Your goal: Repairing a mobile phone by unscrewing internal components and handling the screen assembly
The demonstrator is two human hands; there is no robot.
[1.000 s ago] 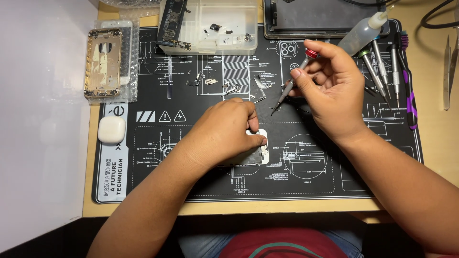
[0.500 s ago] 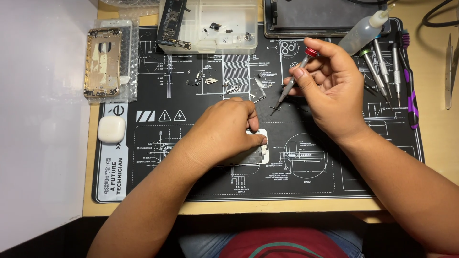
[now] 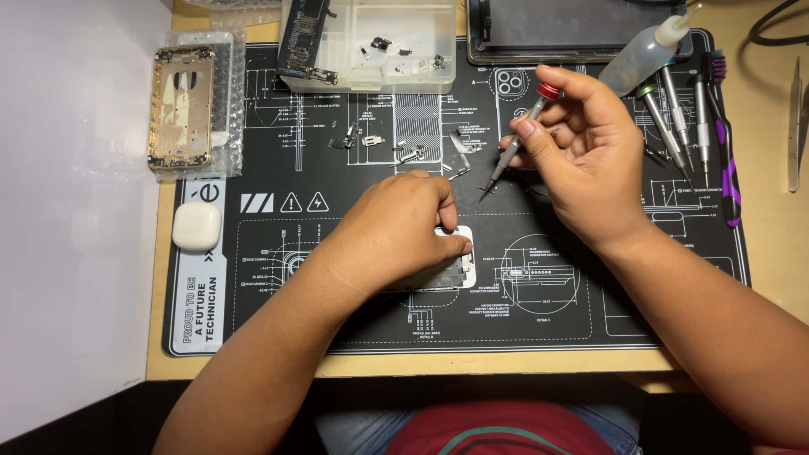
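My left hand (image 3: 396, 232) lies palm down on a white phone part (image 3: 459, 268) at the middle of the black work mat (image 3: 278, 312), fingers pinning it flat. My right hand (image 3: 586, 147) hovers above and to the right, holding a thin red-capped screwdriver (image 3: 514, 143) between thumb and fingers. Its tip points down-left at the mat just above the white part. Small screws and metal brackets (image 3: 404, 152) lie scattered on the mat behind my left hand.
A gold phone housing (image 3: 179, 108) rests on bubble wrap at the back left, a white case (image 3: 196, 226) below it. A clear parts tray (image 3: 396, 42), a dark phone screen (image 3: 556, 29), a squeeze bottle (image 3: 645, 50) and several screwdrivers (image 3: 699, 118) line the back and right.
My right hand has turned the screwdriver more upright and shifted it slightly up and right. My left hand stays on the white part.
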